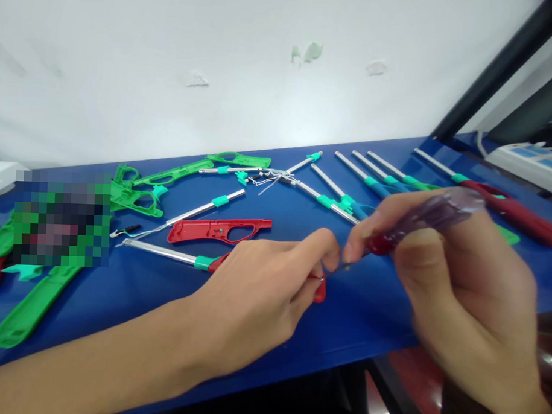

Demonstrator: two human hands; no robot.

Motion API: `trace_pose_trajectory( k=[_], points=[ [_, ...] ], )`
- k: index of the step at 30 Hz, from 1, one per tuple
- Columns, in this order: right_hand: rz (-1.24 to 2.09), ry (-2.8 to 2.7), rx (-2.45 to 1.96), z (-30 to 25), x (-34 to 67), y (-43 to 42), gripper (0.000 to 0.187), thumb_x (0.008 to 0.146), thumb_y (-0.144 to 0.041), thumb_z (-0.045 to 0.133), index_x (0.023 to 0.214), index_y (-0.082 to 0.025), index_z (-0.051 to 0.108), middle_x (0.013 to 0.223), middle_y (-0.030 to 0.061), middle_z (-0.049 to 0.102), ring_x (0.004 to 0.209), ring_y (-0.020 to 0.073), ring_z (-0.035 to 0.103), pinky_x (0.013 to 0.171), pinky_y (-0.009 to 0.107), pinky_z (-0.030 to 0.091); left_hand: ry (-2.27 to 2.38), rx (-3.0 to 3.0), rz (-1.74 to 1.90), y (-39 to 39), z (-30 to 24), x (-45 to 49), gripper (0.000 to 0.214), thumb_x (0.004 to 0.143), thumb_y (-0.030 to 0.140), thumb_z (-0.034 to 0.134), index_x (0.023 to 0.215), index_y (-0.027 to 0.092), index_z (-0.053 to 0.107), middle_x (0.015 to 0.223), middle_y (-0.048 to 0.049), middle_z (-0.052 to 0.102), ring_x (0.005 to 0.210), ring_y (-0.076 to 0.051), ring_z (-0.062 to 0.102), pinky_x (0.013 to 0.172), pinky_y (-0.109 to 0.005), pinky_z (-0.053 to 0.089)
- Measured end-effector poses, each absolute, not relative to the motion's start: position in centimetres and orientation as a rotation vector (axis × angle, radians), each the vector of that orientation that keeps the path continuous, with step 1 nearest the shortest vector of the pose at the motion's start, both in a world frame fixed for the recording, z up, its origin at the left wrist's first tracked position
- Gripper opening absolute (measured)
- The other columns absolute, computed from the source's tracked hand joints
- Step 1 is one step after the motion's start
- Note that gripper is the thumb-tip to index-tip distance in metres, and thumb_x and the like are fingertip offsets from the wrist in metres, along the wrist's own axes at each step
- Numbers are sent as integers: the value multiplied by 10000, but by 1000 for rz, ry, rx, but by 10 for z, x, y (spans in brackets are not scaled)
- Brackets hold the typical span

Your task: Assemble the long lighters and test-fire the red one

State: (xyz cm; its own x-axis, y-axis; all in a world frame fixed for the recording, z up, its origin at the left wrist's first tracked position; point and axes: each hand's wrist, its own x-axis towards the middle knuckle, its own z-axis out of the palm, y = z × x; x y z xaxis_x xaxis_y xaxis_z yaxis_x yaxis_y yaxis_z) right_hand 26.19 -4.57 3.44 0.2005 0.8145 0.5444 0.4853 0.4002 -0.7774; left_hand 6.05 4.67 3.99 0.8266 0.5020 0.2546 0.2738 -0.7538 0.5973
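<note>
My left hand (pixel 264 291) is closed round a red long-reach lighter (pixel 217 263), pinning it near the table's front. Its metal tube and teal collar stick out to the left, and a red end shows past my fingertips; the rest of the body is covered by my hand. My right hand (pixel 468 280) grips a screwdriver (pixel 418 221) with a translucent purple and red handle. The screwdriver's shaft points left, its blurred tip close to the lighter's red end and my left fingertips. Whether it touches a screw I cannot tell. Behind my left hand lies a red lighter shell half (pixel 218 230).
On the blue table (pixel 343 354) lie green shell halves (pixel 32 304) at left, wired metal tubes (pixel 208 207) in the middle and several blue-handled lighters (pixel 379 180) behind. A red lighter (pixel 506 206) lies at right. A white wall (pixel 261 98) rises behind; part of the left is pixelated.
</note>
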Motion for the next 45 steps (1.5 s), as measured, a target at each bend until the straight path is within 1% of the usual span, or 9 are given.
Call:
trace_pose_trajectory(
  k=[15, 21, 26, 31, 34, 37, 40, 42, 45],
  points=[
    [342, -1523, -1284, 36, 264, -41, 180, 1219, -496, 609, 1151, -389, 736, 948, -26, 748, 820, 187, 708, 740, 338, 611, 516, 2422, 686, 45, 32, 56, 271, 1065, -4, 633, 1172, 241, 673, 899, 128, 825, 561, -68, 563, 623, -218, 470],
    [321, -1539, -1305, 37, 265, -39, 164, 1215, -450, 615, 1111, -373, 716, 934, -29, 761, 817, 186, 721, 726, 327, 619, 524, 2549, 850, 44, 32, 55, 223, 1090, 101, 622, 1218, 151, 798, 1179, -51, 857, 1099, -224, 713, 1011, -374, 588],
    [213, -1641, -1255, 41, 264, -39, 129, 1199, -375, 646, 1106, -331, 724, 933, -49, 759, 798, 142, 715, 725, 279, 605, 568, 2393, 742, 39, 28, 60, 313, 1077, 131, 588, 1270, 146, 835, 1226, -70, 853, 1165, -248, 771, 1137, -457, 577],
    [161, -1561, -1257, 37, 260, -38, 205, 1100, -359, 822, 964, -311, 676, 893, -51, 737, 780, 153, 692, 718, 311, 595, 620, 2094, 786, 35, 28, 67, 46, 1043, 211, 785, 1050, 218, 829, 1177, -13, 879, 1091, -212, 802, 1056, -391, 597],
    [161, -1533, -1250, 37, 259, -37, 301, 1036, -418, 910, 917, -312, 655, 860, -64, 710, 771, 152, 681, 710, 316, 595, 611, 1952, 819, 38, 28, 71, 162, 1037, 163, 817, 888, 222, 797, 968, 34, 870, 926, -154, 807, 923, -293, 620],
    [228, -1557, -1249, 47, 260, -39, 181, 1084, -495, 842, 1209, -376, 789, 1076, -36, 817, 948, 196, 798, 808, 353, 667, 581, 1896, 819, 41, 25, 72, 211, 1070, 127, 772, 883, 216, 811, 862, 54, 854, 756, -109, 800, 771, -214, 630],
    [197, -1532, -1313, 67, 262, -44, 375, 1174, -491, 694, 1542, -490, 759, 1400, -32, 843, 1211, 257, 847, 942, 402, 701, 577, 1889, 821, 42, 22, 71, 171, 1069, 109, 779, 946, 206, 847, 922, 39, 884, 745, -107, 826, 722, -182, 642],
    [116, -1572, -1366, 80, 262, -45, 254, 1174, -477, 689, 1328, -539, 880, 1281, -65, 883, 1110, 247, 864, 899, 394, 697, 558, 1910, 822, 42, 21, 69, 206, 1071, 94, 768, 915, 200, 852, 938, 26, 890, 760, -111, 830, 736, -183, 648],
    [20, -1670, -1385, 93, 263, -44, 224, 1133, -417, 749, 1045, -493, 940, 986, -45, 876, 819, 232, 810, 777, 401, 681, 528, 1948, 838, 42, 21, 68, 228, 1081, 79, 734, 935, 190, 868, 943, 8, 894, 774, -119, 831, 760, -194, 653]
  ],
)
